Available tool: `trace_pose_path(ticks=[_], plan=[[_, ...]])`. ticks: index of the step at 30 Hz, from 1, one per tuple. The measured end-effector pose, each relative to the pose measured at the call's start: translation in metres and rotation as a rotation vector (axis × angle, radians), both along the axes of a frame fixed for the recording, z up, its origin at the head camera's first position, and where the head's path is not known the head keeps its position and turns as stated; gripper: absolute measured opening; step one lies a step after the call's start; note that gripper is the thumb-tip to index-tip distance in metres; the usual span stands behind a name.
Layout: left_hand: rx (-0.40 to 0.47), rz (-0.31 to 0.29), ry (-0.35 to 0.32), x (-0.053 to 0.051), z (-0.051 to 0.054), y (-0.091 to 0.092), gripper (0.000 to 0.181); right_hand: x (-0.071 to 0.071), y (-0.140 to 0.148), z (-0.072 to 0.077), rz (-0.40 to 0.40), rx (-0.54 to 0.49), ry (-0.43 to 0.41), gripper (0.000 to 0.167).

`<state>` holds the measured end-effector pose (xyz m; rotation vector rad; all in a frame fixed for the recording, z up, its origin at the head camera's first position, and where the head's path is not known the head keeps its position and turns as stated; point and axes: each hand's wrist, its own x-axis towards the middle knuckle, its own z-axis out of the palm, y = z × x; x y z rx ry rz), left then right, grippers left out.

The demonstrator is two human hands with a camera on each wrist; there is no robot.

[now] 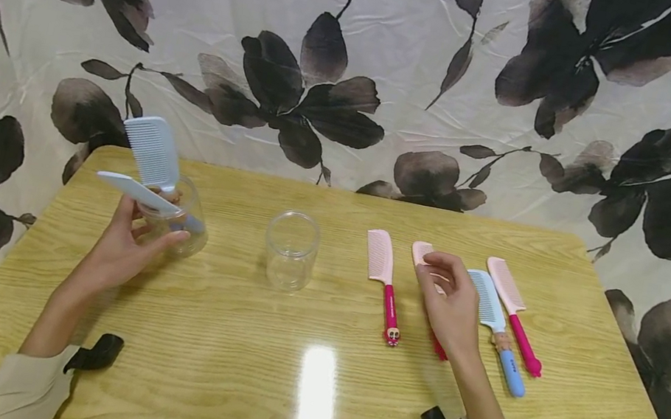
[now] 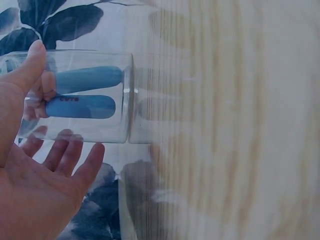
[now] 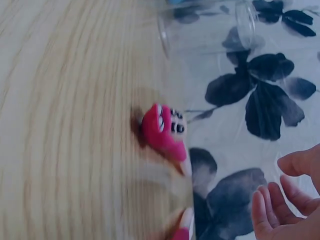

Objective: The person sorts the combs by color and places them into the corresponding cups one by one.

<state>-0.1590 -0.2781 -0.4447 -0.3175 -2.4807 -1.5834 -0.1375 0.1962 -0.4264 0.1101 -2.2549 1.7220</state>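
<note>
My left hand (image 1: 122, 254) holds a clear jar (image 1: 193, 238) at the left, thumb on one side and fingers on the other. Two light blue combs lean in that jar, one steeply upright (image 1: 153, 151) and one tilted low to the left (image 1: 136, 191). Their blue handles (image 2: 86, 107) show through the wall in the left wrist view. On the right, my right hand (image 1: 453, 305) hovers over a pink comb (image 1: 420, 251), fingers loosely bent and nothing in them; it hides much of that comb. A blue comb (image 1: 486, 300) lies just right of this hand.
A second clear jar (image 1: 290, 254) stands mid-table. Left of my right hand lies a pink comb (image 1: 379, 255) with a character-headed handle; another pink comb (image 1: 506, 284) lies farthest right. A floral cloth (image 1: 424, 90) hangs behind the wooden table (image 1: 213, 368).
</note>
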Motion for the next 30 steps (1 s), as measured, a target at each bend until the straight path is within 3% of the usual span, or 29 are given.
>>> trace_pose_path(ticks=[5, 20, 30], plan=[[-0.003, -0.004, 0.0, 0.0, 0.001, 0.0, 0.081, 0.003, 0.019, -0.003, -0.043, 0.01, -0.012, 0.028], [-0.011, 0.005, -0.005, 0.0, 0.0, -0.002, 0.079, 0.008, 0.061, -0.008, -0.171, 0.095, -0.155, 0.037], [-0.019, 0.012, -0.017, 0.001, 0.0, -0.001, 0.079, 0.014, 0.083, -0.01, -0.261, 0.276, -0.258, 0.04]])
